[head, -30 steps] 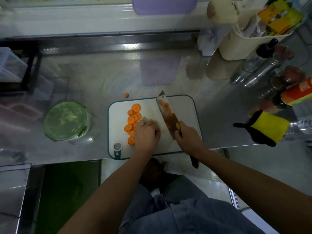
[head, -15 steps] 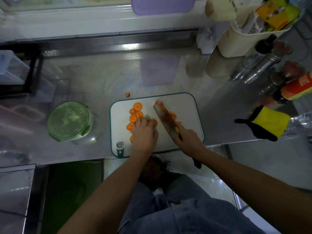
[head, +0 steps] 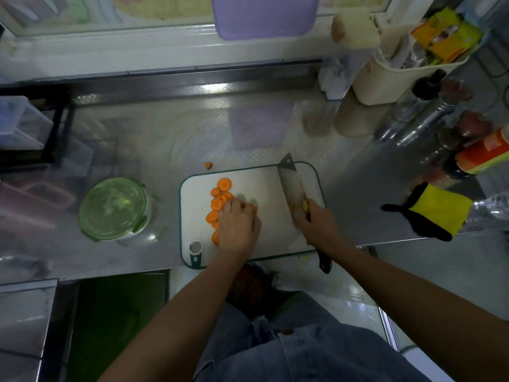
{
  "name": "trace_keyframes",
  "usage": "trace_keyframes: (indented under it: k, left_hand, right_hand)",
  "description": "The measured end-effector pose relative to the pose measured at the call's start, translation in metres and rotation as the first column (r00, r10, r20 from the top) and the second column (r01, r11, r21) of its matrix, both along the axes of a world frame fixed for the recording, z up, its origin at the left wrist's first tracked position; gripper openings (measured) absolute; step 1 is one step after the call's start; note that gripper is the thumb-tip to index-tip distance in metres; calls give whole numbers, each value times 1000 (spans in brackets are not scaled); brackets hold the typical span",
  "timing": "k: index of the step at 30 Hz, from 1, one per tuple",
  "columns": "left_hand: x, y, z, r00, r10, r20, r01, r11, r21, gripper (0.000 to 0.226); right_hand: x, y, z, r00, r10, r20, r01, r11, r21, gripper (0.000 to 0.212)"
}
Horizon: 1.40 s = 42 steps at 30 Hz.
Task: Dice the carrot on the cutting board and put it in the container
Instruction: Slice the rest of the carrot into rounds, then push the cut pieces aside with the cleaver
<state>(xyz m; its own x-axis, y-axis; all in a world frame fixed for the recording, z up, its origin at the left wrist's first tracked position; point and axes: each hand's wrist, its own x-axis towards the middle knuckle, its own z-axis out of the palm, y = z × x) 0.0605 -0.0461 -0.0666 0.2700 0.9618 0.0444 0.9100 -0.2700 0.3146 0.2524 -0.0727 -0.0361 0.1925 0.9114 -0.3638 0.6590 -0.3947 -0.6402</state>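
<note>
A white cutting board (head: pixel 264 177) with a green rim lies on the steel counter. Orange carrot slices (head: pixel 220 198) lie in a row on its left half. My left hand (head: pixel 238 226) rests over the nearer slices with its fingers curled down onto them. My right hand (head: pixel 319 224) grips the black handle of a cleaver (head: pixel 292 188), whose blade lies over the board's right half, apart from the carrot. A round container (head: pixel 115 209) with a green lid on it stands to the left of the board.
One carrot bit (head: pixel 208 165) lies on the counter behind the board. A yellow and black glove (head: pixel 432 213) lies at the right edge. Bottles (head: pixel 429 117) and a cream bin (head: pixel 402 75) stand at the back right. Clear boxes (head: pixel 19 125) are at the left.
The cleaver has swung from beside my left hand out to the board's right side. My left hand has stayed on the carrot slices.
</note>
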Motion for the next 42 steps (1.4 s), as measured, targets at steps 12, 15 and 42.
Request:
trace_keyframes:
  k: [12, 15, 42]
  left_hand:
    - [65, 3, 4, 972, -225, 73, 233, 962, -144, 71]
    - [69, 6, 9, 973, -210, 96, 226, 955, -195, 73]
    - [65, 25, 48, 423, 758, 497, -182, 608, -773, 24]
  right_hand:
    - [21, 6, 27, 840, -357, -408, 319, 934, -160, 10]
    - [23, 8, 28, 826, -381, -415, 329, 924, -193, 11]
    - [10, 2, 10, 959, 273, -79, -239, 925, 296, 47]
